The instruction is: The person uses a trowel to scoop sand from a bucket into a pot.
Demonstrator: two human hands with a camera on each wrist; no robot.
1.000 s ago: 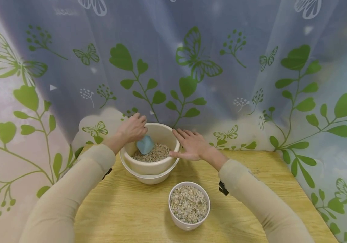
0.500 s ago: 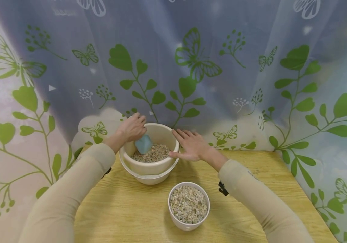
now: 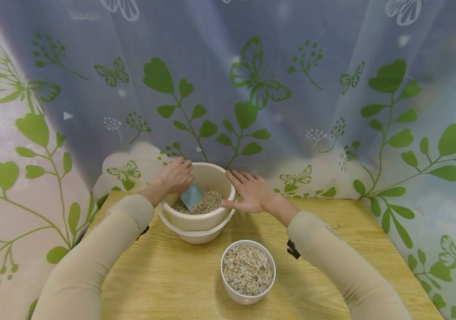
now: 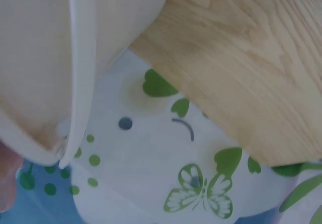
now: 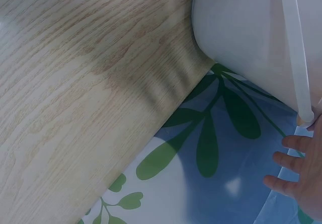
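At the table's far edge stands a cream bucket (image 3: 197, 221) with small mixed gravel (image 3: 213, 202) inside. Its carrying handle hangs down across the front; in the left wrist view the handle (image 4: 82, 73) joins the rim. My left hand (image 3: 176, 176), over the bucket's left rim, grips a light blue scoop (image 3: 192, 197) whose blade tilts down into the gravel. The scoop's grip is hidden under the fingers. My right hand (image 3: 251, 193) lies with straight, spread fingers against the right rim; the right wrist view shows its fingertips (image 5: 289, 161) near the handle's pivot.
Nearer on the wooden table (image 3: 164, 284) is a small white bowl (image 3: 247, 298) filled almost to the rim with gravel. Directly behind the bucket hangs a curtain (image 3: 212, 89) printed with leaves and butterflies; it also runs along both sides.
My left hand has dipped slightly, and the scoop's blade has moved lower into the gravel and a little right. The right hand, bucket and bowl keep their places.
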